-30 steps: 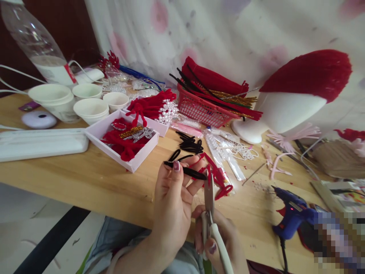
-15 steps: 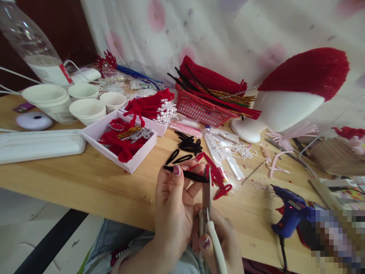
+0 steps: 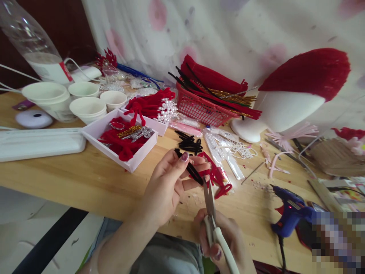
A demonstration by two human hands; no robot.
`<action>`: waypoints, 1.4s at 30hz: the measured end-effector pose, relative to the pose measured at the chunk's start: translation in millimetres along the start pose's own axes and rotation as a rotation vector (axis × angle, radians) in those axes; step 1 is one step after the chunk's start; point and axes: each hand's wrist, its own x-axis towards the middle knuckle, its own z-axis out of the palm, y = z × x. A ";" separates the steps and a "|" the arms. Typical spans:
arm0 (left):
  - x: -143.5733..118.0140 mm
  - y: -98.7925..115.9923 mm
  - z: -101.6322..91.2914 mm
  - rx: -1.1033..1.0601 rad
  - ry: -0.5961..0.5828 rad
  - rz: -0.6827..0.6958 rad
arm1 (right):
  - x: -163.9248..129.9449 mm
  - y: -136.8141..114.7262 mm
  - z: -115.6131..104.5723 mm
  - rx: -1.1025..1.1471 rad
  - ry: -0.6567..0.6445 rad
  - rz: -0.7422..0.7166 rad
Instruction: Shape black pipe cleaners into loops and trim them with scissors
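Black pipe cleaner (image 3: pixel 189 168) is pinched by the left hand (image 3: pixel 168 182), its free end angled toward 4 o'clock for the blades. Scissors (image 3: pixel 212 213) are gripped by the right hand (image 3: pixel 225 243) at 6 o'clock, tips touching that end; cut black pieces (image 3: pixel 188 142) lie at 12 o'clock.

The single head-worn camera looked forward and down from close above the counter (image 3: pixel 85 182), facing the red basket (image 3: pixel 199 110) at its far side.

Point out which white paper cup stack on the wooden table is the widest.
The leftmost white paper cup stack, by the clear plastic bottle; its rim is broader than the three smaller cups' rims.
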 end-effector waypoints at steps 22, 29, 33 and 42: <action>20.2 17.1 5.9 0.472 -0.188 -0.232 | -18.2 -6.3 -39.0 -0.315 -0.104 0.102; 22.0 15.1 10.0 0.457 -0.169 -0.263 | -22.4 1.1 -41.5 -0.333 -0.082 0.105; 23.0 14.5 10.2 0.452 -0.168 -0.265 | -21.7 1.9 -44.4 -0.353 -0.116 0.106; 21.5 14.1 10.8 0.437 -0.172 -0.283 | -22.6 2.2 -45.4 -0.394 -0.106 0.117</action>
